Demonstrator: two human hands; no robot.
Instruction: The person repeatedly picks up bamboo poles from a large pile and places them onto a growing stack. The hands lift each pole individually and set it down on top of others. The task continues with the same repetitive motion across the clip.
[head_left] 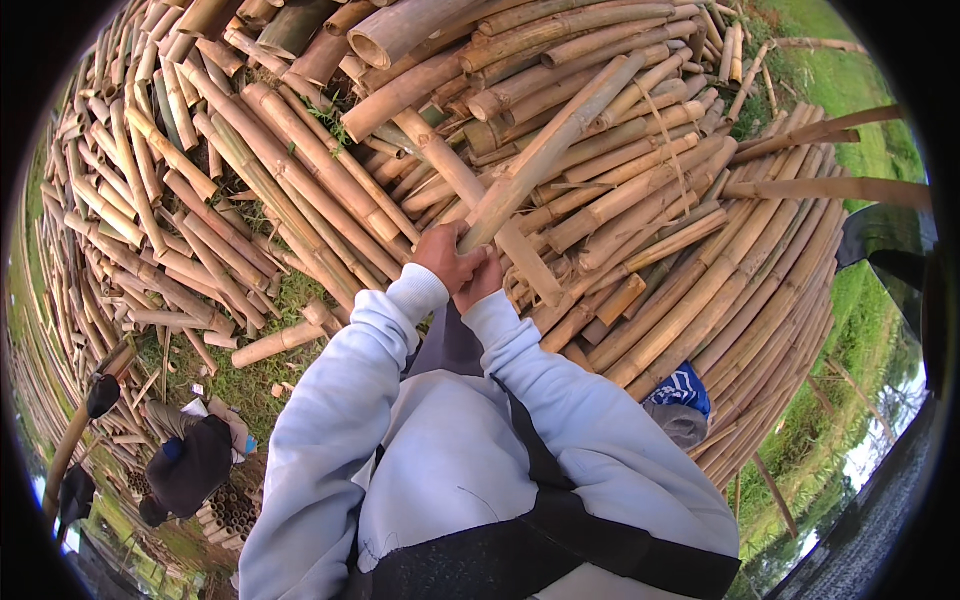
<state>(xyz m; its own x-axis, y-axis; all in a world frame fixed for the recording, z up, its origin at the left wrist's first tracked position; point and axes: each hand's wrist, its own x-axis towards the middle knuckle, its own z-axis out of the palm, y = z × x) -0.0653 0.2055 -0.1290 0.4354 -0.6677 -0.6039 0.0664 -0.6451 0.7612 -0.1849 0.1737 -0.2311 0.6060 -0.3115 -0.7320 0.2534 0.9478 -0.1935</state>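
Note:
A long tan bamboo pole point(553, 150) slants up and away to the right from the middle of the view, over the stacked bamboo. My left hand point(445, 257) is closed at its near end, the thumb lying along the top. Just beside and below it, my right hand point(481, 279) is closed against the same end, its fingers partly hidden. Another bamboo piece point(440, 155) passes crosswise under the held pole, its lower end point(533, 268) coming out on the right. Both forearms wear light blue sleeves.
Shorter cut bamboo pieces point(205, 265) lie in a loose heap on the left. Long bamboo poles point(770, 290) are stacked on the right, with a blue cloth point(684, 390) on them. A person in dark clothes point(190, 465) is at lower left. Grass point(865, 330) borders the stack.

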